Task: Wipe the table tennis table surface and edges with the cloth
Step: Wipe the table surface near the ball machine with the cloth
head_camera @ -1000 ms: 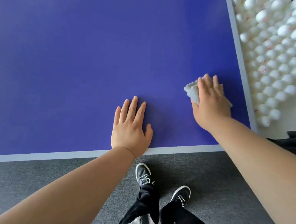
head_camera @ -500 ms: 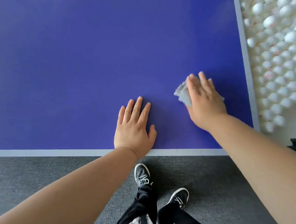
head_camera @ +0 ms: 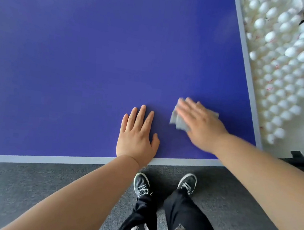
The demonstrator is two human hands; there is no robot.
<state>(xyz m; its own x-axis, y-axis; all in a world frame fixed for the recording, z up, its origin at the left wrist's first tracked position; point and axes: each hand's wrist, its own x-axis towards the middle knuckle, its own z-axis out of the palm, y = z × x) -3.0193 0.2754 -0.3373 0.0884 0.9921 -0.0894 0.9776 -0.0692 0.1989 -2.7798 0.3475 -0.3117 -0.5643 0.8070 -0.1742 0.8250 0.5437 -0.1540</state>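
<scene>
The right hand (head_camera: 200,127), blurred, presses a pale cloth (head_camera: 179,122) with straight fingers onto the blue table tennis table (head_camera: 78,61), at 4 o'clock in the view near the corner. The left hand (head_camera: 137,135) lies flat and empty at the cloth's 9 o'clock. No wipe marks show, so progress is unclear; the expanse toward 11 o'clock and the grey edge band (head_camera: 50,158) probably remain.

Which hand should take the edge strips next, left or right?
Right. The right hand presses the cloth flat on the table near its corner, close to both grey edge strips. The left hand lies flat on the table with no cloth, likely bracing.
</scene>
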